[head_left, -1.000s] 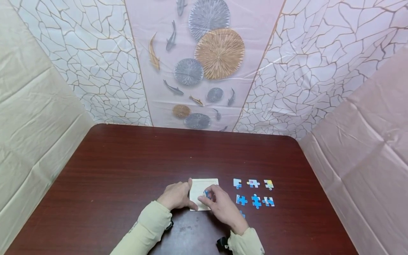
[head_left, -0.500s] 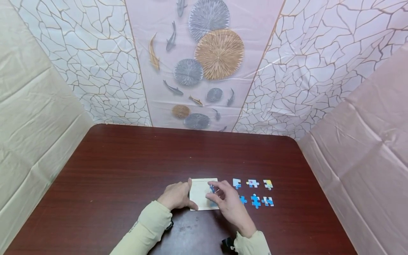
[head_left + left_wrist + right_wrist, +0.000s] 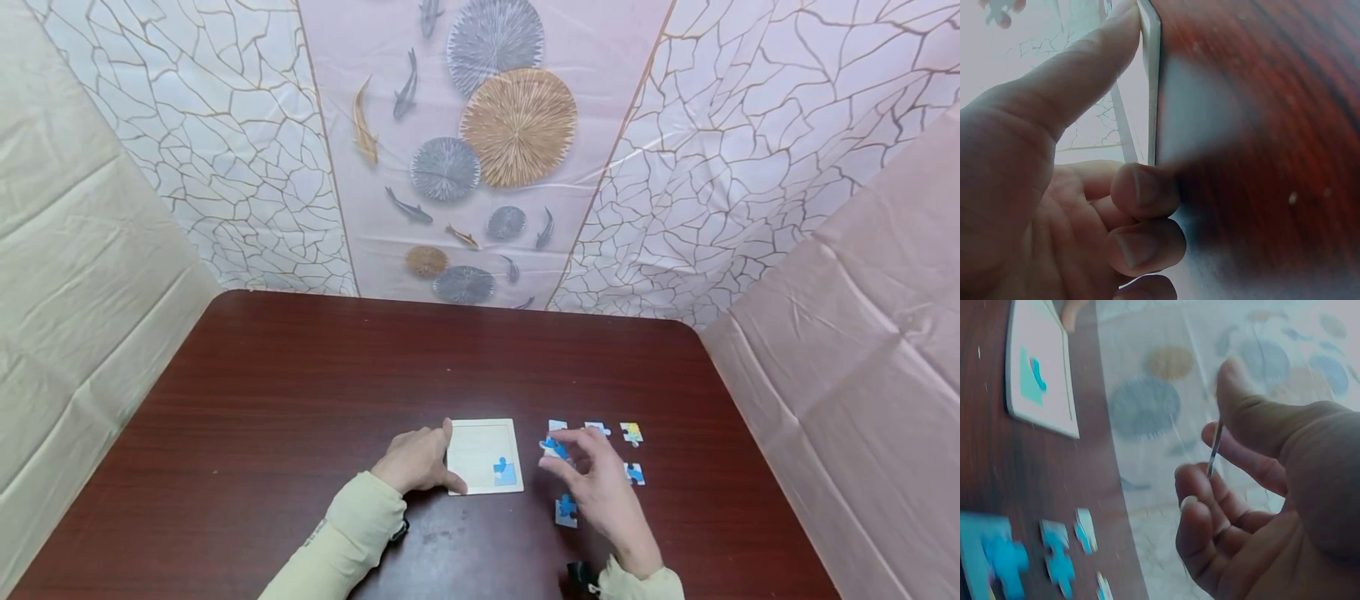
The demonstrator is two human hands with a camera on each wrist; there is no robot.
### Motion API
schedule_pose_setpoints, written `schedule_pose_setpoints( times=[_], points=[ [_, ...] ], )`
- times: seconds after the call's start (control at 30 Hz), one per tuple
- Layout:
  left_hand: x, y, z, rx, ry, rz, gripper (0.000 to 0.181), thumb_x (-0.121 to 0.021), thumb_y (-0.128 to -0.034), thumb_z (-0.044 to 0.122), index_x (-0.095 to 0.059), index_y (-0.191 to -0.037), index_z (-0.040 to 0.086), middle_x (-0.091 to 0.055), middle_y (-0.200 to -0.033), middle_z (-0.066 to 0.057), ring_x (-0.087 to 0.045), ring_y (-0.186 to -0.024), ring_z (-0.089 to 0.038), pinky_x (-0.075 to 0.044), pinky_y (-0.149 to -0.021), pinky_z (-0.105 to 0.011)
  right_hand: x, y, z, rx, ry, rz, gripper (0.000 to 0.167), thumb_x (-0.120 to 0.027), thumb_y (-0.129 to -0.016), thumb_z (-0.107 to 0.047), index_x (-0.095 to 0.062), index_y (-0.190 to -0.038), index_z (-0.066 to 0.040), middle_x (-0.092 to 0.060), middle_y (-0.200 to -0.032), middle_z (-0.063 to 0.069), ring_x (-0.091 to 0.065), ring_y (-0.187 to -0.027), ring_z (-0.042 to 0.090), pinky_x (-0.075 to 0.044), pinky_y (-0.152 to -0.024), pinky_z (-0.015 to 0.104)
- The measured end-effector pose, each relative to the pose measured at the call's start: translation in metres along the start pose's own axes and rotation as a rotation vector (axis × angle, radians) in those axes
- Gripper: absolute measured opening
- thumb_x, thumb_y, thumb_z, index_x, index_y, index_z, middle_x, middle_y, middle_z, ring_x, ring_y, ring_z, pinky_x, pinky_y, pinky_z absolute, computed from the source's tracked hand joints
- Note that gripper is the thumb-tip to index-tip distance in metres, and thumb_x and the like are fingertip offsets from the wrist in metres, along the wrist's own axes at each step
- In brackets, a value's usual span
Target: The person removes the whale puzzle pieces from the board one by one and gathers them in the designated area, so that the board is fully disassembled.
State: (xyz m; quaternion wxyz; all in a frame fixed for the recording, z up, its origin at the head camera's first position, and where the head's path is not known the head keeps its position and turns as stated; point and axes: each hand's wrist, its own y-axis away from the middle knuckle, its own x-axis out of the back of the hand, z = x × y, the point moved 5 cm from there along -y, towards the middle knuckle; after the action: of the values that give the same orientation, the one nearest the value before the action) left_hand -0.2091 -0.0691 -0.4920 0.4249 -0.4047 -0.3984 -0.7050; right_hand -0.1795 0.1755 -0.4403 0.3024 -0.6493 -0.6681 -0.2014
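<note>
A square, pale puzzle tray (image 3: 472, 446) lies on the table. My left hand (image 3: 416, 460) holds its left side, thumb at the near corner and index finger at the far one. In the left wrist view the thumb (image 3: 1079, 81) lies along the tray's edge (image 3: 1153, 94) and other fingers are curled. One light-blue puzzle piece (image 3: 505, 473) lies in the tray's near right corner. To the right, my right hand (image 3: 600, 483) pinches a blue-and-white jigsaw piece (image 3: 555, 447) between thumb and fingers. The right wrist view shows that held piece (image 3: 1215, 450) edge-on.
Several loose pieces lie right of the tray, among them a yellow one (image 3: 632, 432), a blue-and-white one (image 3: 634, 473) and a blue one (image 3: 566, 510). The right hand covers part of this group. Patterned cloth (image 3: 480, 233) hangs behind the table (image 3: 337, 358).
My right hand has moved right, from over the tray to above the loose pieces, with a puzzle piece pinched. The piece in the tray's corner is now uncovered. The left hand stays in place.
</note>
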Motion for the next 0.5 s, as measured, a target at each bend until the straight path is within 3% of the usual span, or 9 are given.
schedule_pose_setpoints(
  times=[0.3,0.5],
  points=[
    [0.0,0.0,0.001,-0.004,0.006,-0.005,0.112,-0.083,-0.0649,0.059,-0.038,-0.146,-0.004,-0.069,-0.101,-0.016,-0.06,-0.076,-0.022,-0.045,-0.06,-0.034,0.032,0.016,0.028,-0.116,0.155,-0.033,0.038,-0.078,-0.084,-0.027,-0.069,-0.119,-0.013,-0.051,-0.1,0.006,-0.053,-0.082,0.017,-0.047,-0.07,0.03],
    [-0.001,0.0,0.001,-0.01,0.003,0.005,0.112,-0.083,-0.0646,0.059,-0.038,-0.145,-0.005,-0.069,-0.101,-0.017,-0.061,-0.077,-0.023,-0.046,-0.062,-0.035,0.036,0.026,0.049,-0.269,0.253,-0.151,0.039,-0.079,-0.083,-0.019,-0.068,-0.118,-0.007,-0.049,-0.105,0.012,-0.051,-0.079,0.019,-0.042,-0.063,0.031]
  ],
)
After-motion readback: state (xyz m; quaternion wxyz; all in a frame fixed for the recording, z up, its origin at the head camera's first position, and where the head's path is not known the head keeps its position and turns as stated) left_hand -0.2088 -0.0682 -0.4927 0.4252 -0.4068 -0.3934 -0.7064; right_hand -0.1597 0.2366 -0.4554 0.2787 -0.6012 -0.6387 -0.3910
